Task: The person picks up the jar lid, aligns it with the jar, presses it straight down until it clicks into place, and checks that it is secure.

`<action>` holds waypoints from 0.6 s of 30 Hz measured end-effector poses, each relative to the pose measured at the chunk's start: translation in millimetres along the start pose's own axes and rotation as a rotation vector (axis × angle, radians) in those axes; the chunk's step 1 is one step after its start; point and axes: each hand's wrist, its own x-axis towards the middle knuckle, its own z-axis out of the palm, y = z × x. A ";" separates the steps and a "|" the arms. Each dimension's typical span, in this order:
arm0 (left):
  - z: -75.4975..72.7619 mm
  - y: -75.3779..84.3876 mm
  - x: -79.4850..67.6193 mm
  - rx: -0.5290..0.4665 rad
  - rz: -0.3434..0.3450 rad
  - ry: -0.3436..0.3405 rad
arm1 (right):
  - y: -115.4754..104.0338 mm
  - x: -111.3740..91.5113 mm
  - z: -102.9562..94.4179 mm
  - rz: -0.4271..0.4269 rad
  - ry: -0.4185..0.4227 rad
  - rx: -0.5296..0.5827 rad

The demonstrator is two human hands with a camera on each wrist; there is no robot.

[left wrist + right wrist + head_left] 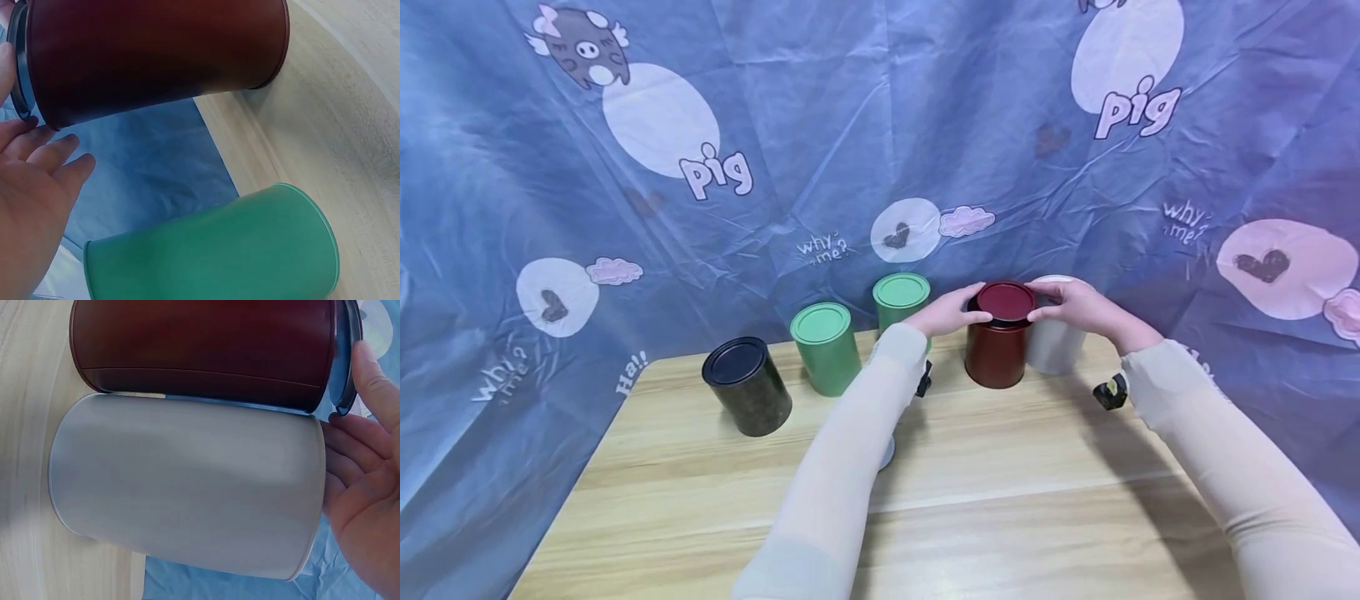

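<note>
A dark red lid (1006, 301) is pinched at its rim from both sides, just above a dark red can (996, 360). My left hand (951, 314) holds the lid's left edge, thumb toward me. On the opposite edge, my right hand (1084, 308) grips the lid the same way. Both wrist views show a thin gap between the lid's dark underside (349, 362) and the can's mouth. Right beside the red can stands a white can (1052, 352), and the right fingers lie by its top end in the right wrist view.
Two green cans with lids, a nearer one (826, 350) and a farther one (901, 293), stand left of the red can. A black lidded can (748, 392) is farther left. Some pale round-edged thing (887, 455) is mostly hidden by the left sleeve. Blue cloth (820, 167) hangs behind the table.
</note>
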 end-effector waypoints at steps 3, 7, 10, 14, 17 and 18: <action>2.6 -4.0 -0.2 0.007 -0.012 -0.007 | 0.0 0.6 2.7 0.003 -0.020 -0.039; 3.6 -5.7 -0.6 0.012 -0.014 -0.014 | -4.2 0.1 -1.1 0.035 -0.093 -0.052; 0.5 -4.0 -2.1 0.017 -0.015 -0.022 | -6.2 1.3 -3.1 0.038 -0.119 -0.050; -2.1 -2.4 -2.9 0.016 -0.014 -0.042 | -7.2 2.4 -3.7 0.044 -0.132 -0.041; -0.4 -4.5 -2.9 0.021 -0.013 -0.062 | -8.1 1.9 -3.0 0.058 -0.157 -0.031; 0.3 -5.5 -2.7 0.024 -0.014 -0.067 | -8.8 1.9 -2.8 0.065 -0.166 -0.029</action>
